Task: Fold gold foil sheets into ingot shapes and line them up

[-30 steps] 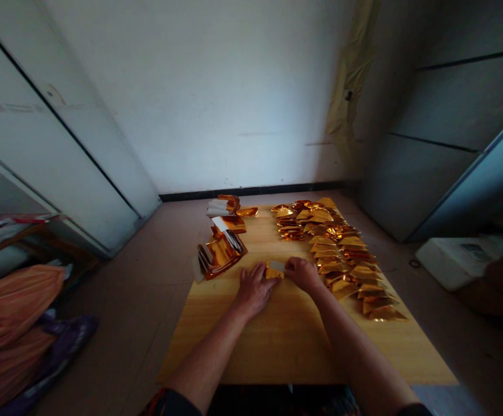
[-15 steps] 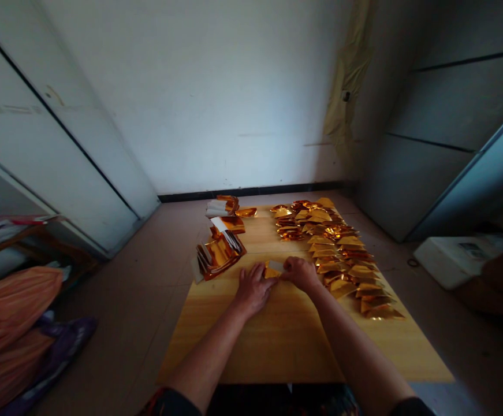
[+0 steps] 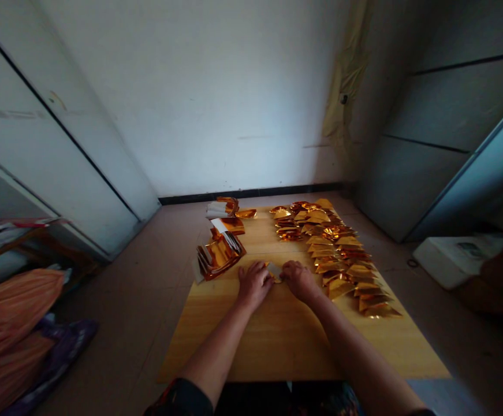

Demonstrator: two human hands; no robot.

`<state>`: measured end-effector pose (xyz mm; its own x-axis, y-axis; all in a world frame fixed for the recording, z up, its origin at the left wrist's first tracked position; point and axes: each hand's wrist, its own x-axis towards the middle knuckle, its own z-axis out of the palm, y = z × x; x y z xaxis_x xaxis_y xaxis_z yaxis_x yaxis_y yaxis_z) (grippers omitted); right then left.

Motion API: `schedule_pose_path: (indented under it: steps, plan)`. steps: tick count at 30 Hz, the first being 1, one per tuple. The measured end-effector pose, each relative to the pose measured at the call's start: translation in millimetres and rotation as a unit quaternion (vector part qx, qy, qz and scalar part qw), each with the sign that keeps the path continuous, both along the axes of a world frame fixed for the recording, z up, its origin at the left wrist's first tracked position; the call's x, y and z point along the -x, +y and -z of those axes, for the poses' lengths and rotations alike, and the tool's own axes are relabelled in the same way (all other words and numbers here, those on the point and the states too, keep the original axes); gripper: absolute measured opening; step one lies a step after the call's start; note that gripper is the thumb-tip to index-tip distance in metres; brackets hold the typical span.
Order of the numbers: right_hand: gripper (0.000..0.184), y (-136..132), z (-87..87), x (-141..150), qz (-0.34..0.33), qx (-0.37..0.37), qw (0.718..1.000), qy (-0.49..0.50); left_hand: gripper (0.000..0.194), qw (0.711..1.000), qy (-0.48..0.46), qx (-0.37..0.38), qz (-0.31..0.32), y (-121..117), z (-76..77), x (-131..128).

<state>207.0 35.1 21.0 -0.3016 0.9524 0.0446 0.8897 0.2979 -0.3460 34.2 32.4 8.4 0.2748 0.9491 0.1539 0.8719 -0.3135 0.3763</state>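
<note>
In the head view, a wooden tabletop [image 3: 251, 346] spreads out below the wall, and the left hand [image 3: 254, 285] and right hand [image 3: 300, 281] meet near its middle. Both are curled inward and closed, pinching a small gold foil piece [image 3: 272, 277] between them. A pale paper edge shows at its top, but the hands hide most of it, so its exact shape is hard to tell.

At about 2 o'clock from the hands, a large batch of gold foil triangles [image 3: 338, 254] lies in overlapping rows, reaching from the far table edge down the right side. That much already looks folded. At about 10 o'clock sits a loose stack of gold foil sheets [image 3: 219, 257] with white strips among them, and beyond it, toward 11 o'clock, are two smaller foil bundles [image 3: 227, 216]. These look unfolded, though how many pieces they hold cannot be counted.

Farther out, orange sacks [image 3: 11, 306] lie on the floor at 8 o'clock, and a white box [image 3: 454, 263] sits at 3 o'clock.
</note>
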Motion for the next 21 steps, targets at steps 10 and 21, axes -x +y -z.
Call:
schedule_pose_path:
  steps: [10, 21]
  plan:
    - [0.024, -9, 3.1, -11, -0.107, 0.0, 0.994, 0.027, 0.007, 0.997, -0.037, 0.056, 0.039, 14, 0.7, 15]
    - [0.015, 11, 15.7, -14, -0.13, -0.011, 0.989, 0.067, 0.001, 0.994, -0.038, 0.062, 0.078, 18, -7.6, 21]
